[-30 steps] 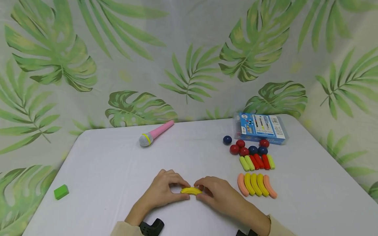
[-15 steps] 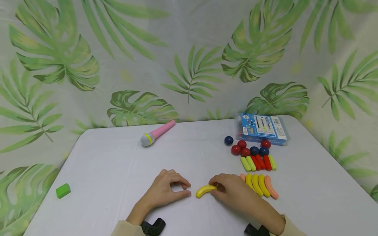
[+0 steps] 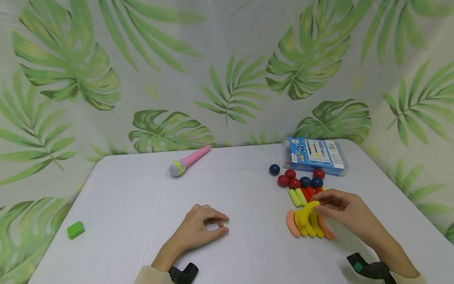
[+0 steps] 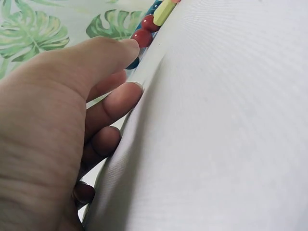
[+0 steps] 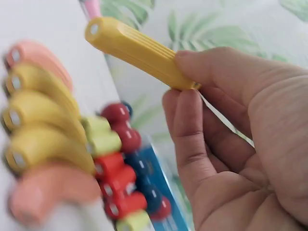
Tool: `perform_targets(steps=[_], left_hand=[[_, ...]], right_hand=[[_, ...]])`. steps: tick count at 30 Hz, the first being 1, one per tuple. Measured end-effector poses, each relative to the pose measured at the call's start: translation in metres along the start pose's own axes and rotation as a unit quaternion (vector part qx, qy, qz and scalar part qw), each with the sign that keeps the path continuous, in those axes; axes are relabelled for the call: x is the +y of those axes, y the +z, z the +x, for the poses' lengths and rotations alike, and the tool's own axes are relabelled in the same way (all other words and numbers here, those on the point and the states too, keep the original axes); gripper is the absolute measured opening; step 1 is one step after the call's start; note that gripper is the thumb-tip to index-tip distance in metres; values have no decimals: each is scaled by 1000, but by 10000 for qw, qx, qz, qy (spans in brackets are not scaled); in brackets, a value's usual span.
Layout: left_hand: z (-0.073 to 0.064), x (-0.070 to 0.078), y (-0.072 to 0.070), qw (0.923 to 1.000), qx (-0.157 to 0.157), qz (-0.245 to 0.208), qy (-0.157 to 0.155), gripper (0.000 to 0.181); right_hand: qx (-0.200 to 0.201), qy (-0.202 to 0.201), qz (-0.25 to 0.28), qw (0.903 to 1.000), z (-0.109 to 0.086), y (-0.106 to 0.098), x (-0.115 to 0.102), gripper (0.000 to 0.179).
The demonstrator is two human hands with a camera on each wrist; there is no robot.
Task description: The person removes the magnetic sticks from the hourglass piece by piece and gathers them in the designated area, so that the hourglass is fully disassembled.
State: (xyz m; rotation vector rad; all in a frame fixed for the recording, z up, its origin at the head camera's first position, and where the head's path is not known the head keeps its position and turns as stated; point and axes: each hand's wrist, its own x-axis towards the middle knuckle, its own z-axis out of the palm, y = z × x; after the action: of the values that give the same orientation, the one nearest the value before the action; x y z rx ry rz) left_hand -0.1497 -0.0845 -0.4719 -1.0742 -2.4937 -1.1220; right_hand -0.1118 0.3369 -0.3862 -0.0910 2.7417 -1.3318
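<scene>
My right hand (image 3: 345, 207) pinches one end of a curved yellow magnetic stick (image 3: 309, 213) between thumb and fingers. In the right wrist view this stick (image 5: 137, 53) points away from the fingertips, a silvery spot on its far end. Below it, overlapped by it in the head view, lies a row of curved sticks: orange ones (image 3: 291, 223) at both sides and yellow ones (image 3: 315, 225) between. My left hand (image 3: 198, 227) rests on the white table, fingers loosely bent, with nothing between thumb and fingertips.
Behind the row lie short lime sticks (image 3: 294, 198) and red sticks (image 3: 306, 195), then red balls (image 3: 283, 181) and dark blue balls (image 3: 274, 169). A blue-labelled box (image 3: 315, 156) sits at the back right. A pink toy microphone (image 3: 191, 158) and green block (image 3: 76, 230) lie leftward.
The left hand has let go of the curved yellow stick and stayed in place. My right hand has carried the stick rightward from beside the left hand to above the row.
</scene>
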Motion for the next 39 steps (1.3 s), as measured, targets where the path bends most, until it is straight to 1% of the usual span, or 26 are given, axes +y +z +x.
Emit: perform_targets(steps=[2, 7, 11, 14, 17, 19, 22, 26, 32, 35, 39], left_hand=[[0, 0, 0, 10000, 24, -31, 3, 21], [1, 0, 1, 10000, 31, -75, 25, 20], [1, 1, 0, 9999, -20, -46, -141, 22], [1, 1, 0, 9996, -86, -109, -244, 24], [0, 1, 1, 9994, -104, -197, -263, 23], [0, 0, 1, 9994, -62, -224, -265, 23], [1, -2, 1, 9993, 20, -244, -268, 23], [1, -3, 1, 9993, 70, -260, -257, 22], [-2, -5, 1, 9990, 72, -253, -358, 21], [-5, -7, 1, 9987, 46, -268, -436, 21], [-7, -8, 2, 9986, 29, -277, -443, 20]], right_hand=[[39, 99, -25, 9999, -1, -13, 13, 40], [-100, 439, -287, 9986, -6, -40, 45, 44], [-131, 656, -468, 9967, -9, -55, 68, 44], [-290, 900, -559, 9940, -11, -60, 79, 45], [-584, 1072, -594, 9907, -7, -56, 83, 49], [-699, 1048, -599, 9902, -3, -50, 83, 51], [-679, 902, -628, 9916, 2, -41, 83, 51], [-650, 724, -530, 9938, 5, -33, 83, 48], [-786, 427, -408, 9952, 7, -25, 87, 39], [-849, 391, -356, 9950, 7, -21, 88, 37], [-867, 386, -415, 9946, 4, -20, 87, 37]])
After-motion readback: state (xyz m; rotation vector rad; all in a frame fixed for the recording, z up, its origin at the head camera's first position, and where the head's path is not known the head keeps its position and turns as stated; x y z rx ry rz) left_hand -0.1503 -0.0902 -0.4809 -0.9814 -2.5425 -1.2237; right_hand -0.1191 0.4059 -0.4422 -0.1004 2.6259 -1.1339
